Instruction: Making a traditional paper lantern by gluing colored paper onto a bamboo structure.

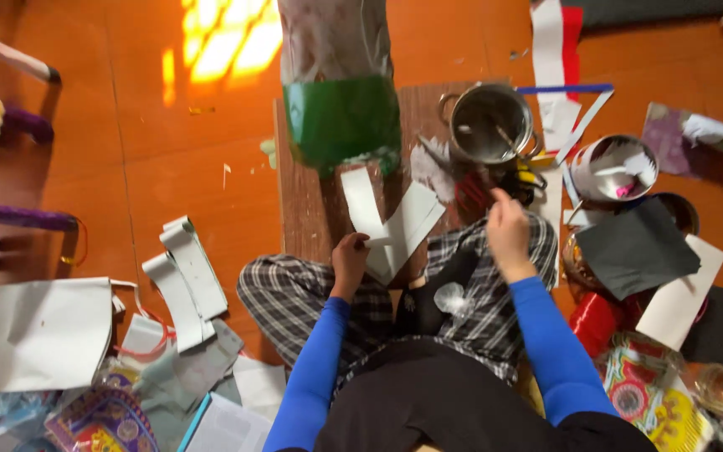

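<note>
Item: white card strips (391, 222), two long pieces crossed in a V, lying on the wooden board (303, 209) that rests over the seated person's checked lap on the orange floor (169, 167); long axes run up and away from the body, one leaning left, one right

Left hand (350, 259): at the near, lower end of the strips, fingers curled and pinching the card where the two pieces meet

Right hand (508, 228): well to the right of the strips, raised near the scissors (472, 192) and the steel pot (489, 123); blurred, so cannot tell whether its fingers are spread or closed, nor whether they hold anything

Nearer hand to the strips: left

Adjacent: green-banded plastic bag (340, 117) at the board's far edge, black sheet (636, 247) at right
</note>
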